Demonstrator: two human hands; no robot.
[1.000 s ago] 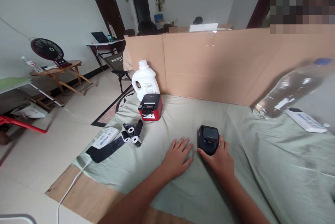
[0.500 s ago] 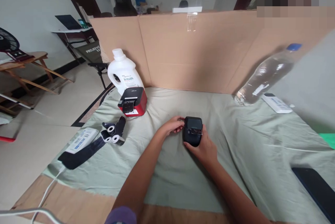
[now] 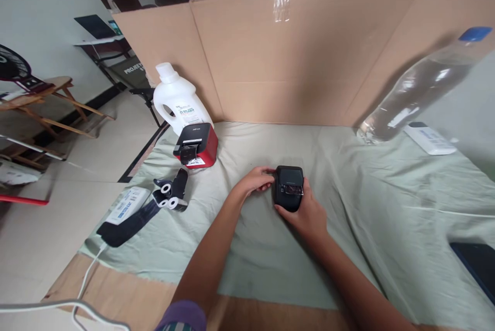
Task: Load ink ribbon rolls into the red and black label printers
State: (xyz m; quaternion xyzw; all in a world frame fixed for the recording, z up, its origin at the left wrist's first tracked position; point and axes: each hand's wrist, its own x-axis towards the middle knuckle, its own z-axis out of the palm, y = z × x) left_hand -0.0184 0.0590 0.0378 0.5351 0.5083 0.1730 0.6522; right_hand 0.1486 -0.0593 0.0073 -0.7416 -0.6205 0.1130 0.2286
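Note:
A small black label printer (image 3: 288, 202) stands on the green cloth, with a short dark shiny strip coming out of its front slot. My right hand (image 3: 311, 213) is wrapped round its right side, the thumb across the lower front edge. At the printer's left side is my left hand (image 3: 257, 180), fingers curled and fingertips against the upper left edge; what they press or pinch there is hidden. To the left, a red and black label printer (image 3: 203, 148) has a black strip hanging from its front. Several rolls of black label tape (image 3: 174, 194) lie nearer to me.
A white detergent jug (image 3: 180, 96) stands behind the red printer, before a cardboard screen (image 3: 270, 63). A water bottle (image 3: 417, 94) leans at the right, near a white box (image 3: 431, 139). A phone (image 3: 477, 264) lies at the right edge, a white cable (image 3: 88, 269) at the left.
The camera view has tilted down and shifted slightly. Both hands stay at the black printer, and the left fingers have shifted only a little along its side.

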